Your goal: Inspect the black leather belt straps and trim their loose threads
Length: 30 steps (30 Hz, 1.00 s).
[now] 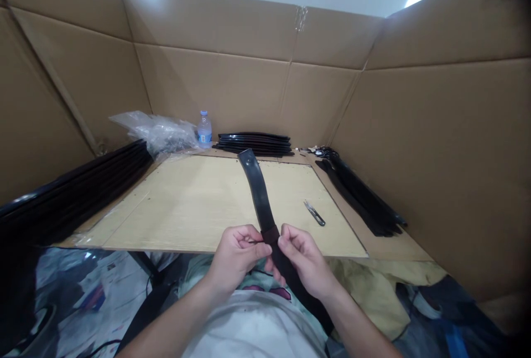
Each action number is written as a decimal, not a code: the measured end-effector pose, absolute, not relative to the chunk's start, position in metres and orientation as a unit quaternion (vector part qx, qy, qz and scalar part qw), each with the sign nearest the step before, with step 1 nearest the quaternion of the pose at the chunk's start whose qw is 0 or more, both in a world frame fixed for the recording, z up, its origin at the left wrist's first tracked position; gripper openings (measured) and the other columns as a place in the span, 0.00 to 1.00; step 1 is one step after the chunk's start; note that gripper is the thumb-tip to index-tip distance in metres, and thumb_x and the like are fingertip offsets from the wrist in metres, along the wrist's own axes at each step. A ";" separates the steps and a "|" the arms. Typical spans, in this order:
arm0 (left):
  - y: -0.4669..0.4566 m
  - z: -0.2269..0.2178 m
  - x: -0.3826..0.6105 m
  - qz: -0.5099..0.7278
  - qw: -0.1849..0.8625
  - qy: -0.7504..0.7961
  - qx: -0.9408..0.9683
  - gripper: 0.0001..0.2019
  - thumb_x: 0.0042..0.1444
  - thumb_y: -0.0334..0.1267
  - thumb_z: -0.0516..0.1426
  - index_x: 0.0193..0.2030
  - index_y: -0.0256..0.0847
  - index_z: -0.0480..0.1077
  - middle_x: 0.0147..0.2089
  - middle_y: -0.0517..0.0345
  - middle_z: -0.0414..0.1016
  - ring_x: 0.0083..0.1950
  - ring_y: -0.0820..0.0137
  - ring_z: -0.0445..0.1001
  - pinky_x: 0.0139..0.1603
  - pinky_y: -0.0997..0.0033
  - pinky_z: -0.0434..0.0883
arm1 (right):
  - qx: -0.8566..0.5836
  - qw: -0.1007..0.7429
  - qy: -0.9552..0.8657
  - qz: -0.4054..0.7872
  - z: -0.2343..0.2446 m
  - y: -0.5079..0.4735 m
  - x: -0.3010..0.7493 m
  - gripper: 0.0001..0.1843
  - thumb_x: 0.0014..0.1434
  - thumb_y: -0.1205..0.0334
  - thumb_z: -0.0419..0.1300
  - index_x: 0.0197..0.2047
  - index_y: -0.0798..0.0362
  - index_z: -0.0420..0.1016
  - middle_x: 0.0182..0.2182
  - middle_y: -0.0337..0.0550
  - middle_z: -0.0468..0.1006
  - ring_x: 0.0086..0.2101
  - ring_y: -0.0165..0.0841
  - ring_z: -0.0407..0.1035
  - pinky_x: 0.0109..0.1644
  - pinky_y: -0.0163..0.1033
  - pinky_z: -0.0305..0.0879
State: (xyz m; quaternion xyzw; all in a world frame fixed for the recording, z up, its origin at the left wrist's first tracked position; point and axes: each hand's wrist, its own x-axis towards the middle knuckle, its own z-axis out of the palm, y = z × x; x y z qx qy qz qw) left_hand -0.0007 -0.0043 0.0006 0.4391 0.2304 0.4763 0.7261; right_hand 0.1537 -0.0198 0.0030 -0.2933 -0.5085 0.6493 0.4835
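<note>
A long black strap (258, 187) rises from my hands and curves away over the light wooden board (194, 203), its rounded end up near the back. My left hand (235, 255) pinches the strap from the left at a dark band wrapped around it (270, 233). My right hand (305, 261) grips the same spot from the right, fingers curled around the strap. The strap's lower part runs down past my right wrist toward my lap.
Small metal snips (314, 213) lie on the board to the right. Stacks of black straps sit at the left (70, 195), back (255, 144) and right (360, 195). A water bottle (204, 128) and crumpled plastic bag (160, 132) stand at the back. Cardboard walls surround the table.
</note>
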 end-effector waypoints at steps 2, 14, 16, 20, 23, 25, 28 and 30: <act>-0.003 -0.001 0.000 0.472 0.724 0.238 0.442 0.12 0.47 0.33 0.64 0.27 0.35 0.62 0.20 0.56 0.73 0.22 0.70 0.73 0.20 0.78 0.62 | -0.302 0.489 -0.500 0.647 0.002 -0.019 0.153 0.15 0.62 0.55 0.54 0.28 0.53 0.56 0.20 0.41 0.76 0.16 0.25 0.67 0.17 0.27 0.61; 0.008 -0.003 0.000 0.450 0.744 0.239 0.433 0.09 0.49 0.29 0.62 0.28 0.35 0.64 0.22 0.57 0.75 0.23 0.68 0.76 0.23 0.75 0.69 | -0.348 0.495 -0.445 0.660 -0.006 -0.014 0.153 0.16 0.61 0.56 0.56 0.26 0.54 0.57 0.20 0.41 0.76 0.17 0.26 0.67 0.17 0.28 0.61; 0.011 -0.003 0.000 0.444 0.747 0.245 0.430 0.09 0.49 0.29 0.62 0.27 0.35 0.64 0.22 0.57 0.75 0.23 0.69 0.75 0.23 0.74 0.70 | -0.352 0.494 -0.435 0.665 -0.005 -0.013 0.154 0.16 0.60 0.56 0.56 0.26 0.54 0.57 0.20 0.42 0.76 0.17 0.26 0.67 0.17 0.28 0.61; 0.018 0.000 0.002 0.431 0.751 0.270 0.420 0.08 0.48 0.29 0.62 0.27 0.34 0.65 0.23 0.56 0.75 0.23 0.69 0.75 0.24 0.72 0.70 | -0.360 0.488 -0.415 0.679 0.000 -0.009 0.157 0.15 0.60 0.57 0.56 0.26 0.54 0.58 0.21 0.43 0.76 0.18 0.27 0.68 0.19 0.30 0.63; 0.024 0.008 0.003 0.410 0.757 0.283 0.422 0.08 0.48 0.30 0.63 0.27 0.34 0.65 0.23 0.55 0.75 0.23 0.68 0.75 0.25 0.70 0.71 | -0.347 0.489 -0.408 0.688 0.005 -0.006 0.161 0.14 0.61 0.58 0.56 0.27 0.54 0.59 0.24 0.45 0.77 0.20 0.28 0.69 0.22 0.32 0.64; 0.027 0.015 0.005 0.393 0.765 0.293 0.417 0.08 0.48 0.30 0.63 0.27 0.34 0.65 0.23 0.55 0.75 0.24 0.66 0.75 0.25 0.68 0.71 | -0.337 0.489 -0.397 0.700 0.009 -0.004 0.164 0.13 0.61 0.58 0.55 0.28 0.54 0.60 0.25 0.46 0.77 0.21 0.28 0.70 0.24 0.32 0.63; 0.032 0.022 0.009 0.369 0.783 0.302 0.398 0.08 0.47 0.30 0.63 0.26 0.34 0.65 0.21 0.55 0.73 0.23 0.64 0.75 0.24 0.68 0.71 | -0.329 0.494 -0.376 0.712 0.008 -0.001 0.167 0.14 0.62 0.57 0.54 0.28 0.53 0.58 0.25 0.46 0.77 0.22 0.29 0.70 0.24 0.33 0.63; 0.035 0.021 0.011 0.362 0.795 0.297 0.385 0.09 0.47 0.30 0.63 0.25 0.34 0.65 0.20 0.54 0.73 0.23 0.64 0.75 0.24 0.67 0.71 | -0.329 0.501 -0.368 0.711 0.003 0.001 0.166 0.15 0.62 0.56 0.54 0.28 0.53 0.58 0.24 0.45 0.77 0.22 0.29 0.69 0.24 0.32 0.62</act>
